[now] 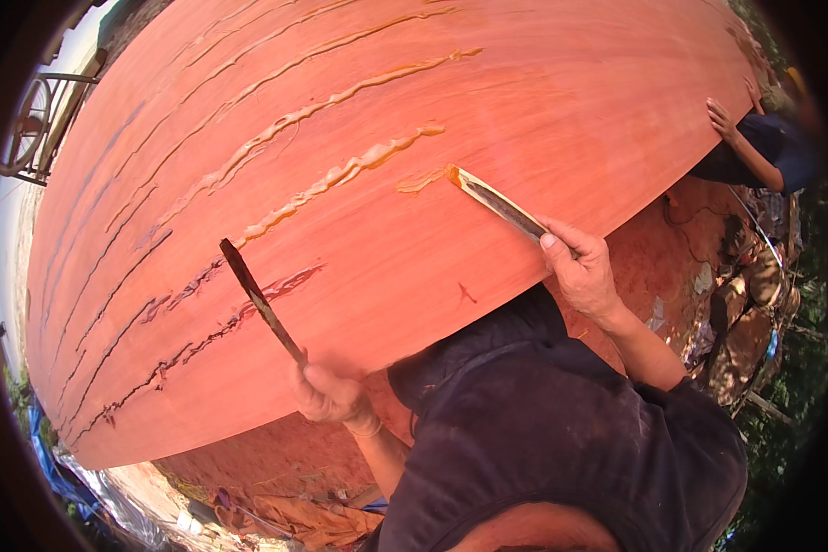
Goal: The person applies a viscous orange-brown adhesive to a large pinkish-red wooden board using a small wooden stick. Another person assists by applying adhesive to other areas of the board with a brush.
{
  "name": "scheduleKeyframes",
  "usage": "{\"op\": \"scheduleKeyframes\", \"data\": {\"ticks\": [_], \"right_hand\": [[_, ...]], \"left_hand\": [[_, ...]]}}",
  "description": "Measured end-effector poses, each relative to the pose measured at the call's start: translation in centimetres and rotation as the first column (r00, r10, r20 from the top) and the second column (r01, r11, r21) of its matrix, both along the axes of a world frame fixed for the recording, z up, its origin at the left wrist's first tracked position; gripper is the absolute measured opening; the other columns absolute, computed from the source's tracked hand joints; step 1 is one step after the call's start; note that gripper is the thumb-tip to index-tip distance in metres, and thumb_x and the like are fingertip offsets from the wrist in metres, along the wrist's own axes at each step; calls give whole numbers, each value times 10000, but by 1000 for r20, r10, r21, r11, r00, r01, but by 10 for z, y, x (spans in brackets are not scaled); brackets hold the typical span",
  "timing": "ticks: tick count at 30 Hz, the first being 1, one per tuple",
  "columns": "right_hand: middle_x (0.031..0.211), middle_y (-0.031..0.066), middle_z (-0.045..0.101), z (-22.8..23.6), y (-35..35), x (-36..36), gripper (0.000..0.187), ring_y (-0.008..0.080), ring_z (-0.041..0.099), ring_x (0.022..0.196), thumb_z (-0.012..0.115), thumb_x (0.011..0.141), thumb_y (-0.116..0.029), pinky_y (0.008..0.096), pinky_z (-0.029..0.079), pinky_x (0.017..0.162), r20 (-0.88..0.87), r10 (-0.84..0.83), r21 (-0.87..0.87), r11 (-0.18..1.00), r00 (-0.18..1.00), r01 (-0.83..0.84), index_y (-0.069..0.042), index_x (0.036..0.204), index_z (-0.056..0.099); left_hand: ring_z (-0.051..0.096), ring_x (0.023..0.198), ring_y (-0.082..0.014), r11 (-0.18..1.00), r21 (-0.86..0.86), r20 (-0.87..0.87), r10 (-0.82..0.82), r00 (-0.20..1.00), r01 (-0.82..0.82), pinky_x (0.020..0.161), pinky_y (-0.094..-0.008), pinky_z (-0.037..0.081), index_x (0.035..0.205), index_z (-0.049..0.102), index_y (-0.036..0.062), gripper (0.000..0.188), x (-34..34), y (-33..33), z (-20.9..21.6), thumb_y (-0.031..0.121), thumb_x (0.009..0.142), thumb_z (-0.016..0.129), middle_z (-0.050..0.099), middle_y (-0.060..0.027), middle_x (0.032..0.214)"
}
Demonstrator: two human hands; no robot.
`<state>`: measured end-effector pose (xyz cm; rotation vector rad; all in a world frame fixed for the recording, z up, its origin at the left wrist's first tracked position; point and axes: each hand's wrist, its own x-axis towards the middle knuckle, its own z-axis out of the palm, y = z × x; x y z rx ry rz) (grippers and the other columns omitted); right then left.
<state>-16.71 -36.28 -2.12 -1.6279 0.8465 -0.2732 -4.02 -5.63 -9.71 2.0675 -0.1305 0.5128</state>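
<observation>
Wheel (32,124) sat way out at the far left, just past a big curved reddish surface (386,304) that took up most of the view. Dark wavy lines (110,317) ran along its left part. Next came a dark flat stick (259,302), gripped near its bottom end by the left hand (331,391), its top tip right by the lower end of a lumpy tan bead (340,173). Further right, the right hand (581,269) had a pale-edged strip (497,204) pinched, orange paste (453,174) on its tip beside a thin smear (420,184). Over at far right, another person's hand (722,120) lay on the surface, fingers spread a bit.
</observation>
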Motion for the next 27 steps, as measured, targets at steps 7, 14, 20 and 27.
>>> {"op": "scheduleKeyframes", "data": {"ticks": [7, 14, 20, 27], "right_hand": [[729, -41, 536, -3, 35, 18, 319, 36, 471, 664, 576, 1011, -162, 208, 411, 588, 48, 21, -3, 1000, 999, -21, 35, 1254, 638], [893, 50, 678, -5, 44, 31, 275, 86, 581, 778, 607, 975, -104, 226, 474, 682, 82, 86, -195, 978, 993, -69, 34, 1209, 652], [712, 70, 565, -4, 37, 28, 319, 148, 531, 596, 689, 877, -34, 279, 437, 525, -105, 239, -629, 736, 965, -251, -51, 1195, 692], [691, 52, 494, -1, 33, 27, 392, 177, 508, 525, 726, 811, -28, 311, 397, 431, -256, 285, -765, 525, 924, -374, -137, 1188, 712]], "left_hand": [[318, 546, -38, 1000, -10, -30, 4, 1000, -4, 502, -219, 251, 1146, 642, -75, 306, 0, -3, 5, 139, 1026, 461, 379, 68, 611], [316, 535, -34, 999, -45, -8, -8, 1000, 8, 496, -216, 240, 1127, 648, -71, 300, 1, -4, 4, 137, 1028, 456, 372, 68, 600], [313, 530, -31, 999, -39, 25, -25, 999, 26, 493, -212, 234, 1124, 649, -73, 303, 2, 0, 0, 140, 1029, 456, 370, 67, 599], [317, 529, -33, 987, -161, -99, -24, 995, 8, 493, -220, 237, 1127, 644, -74, 301, -2, -6, 8, 138, 1028, 455, 371, 64, 592]]}}
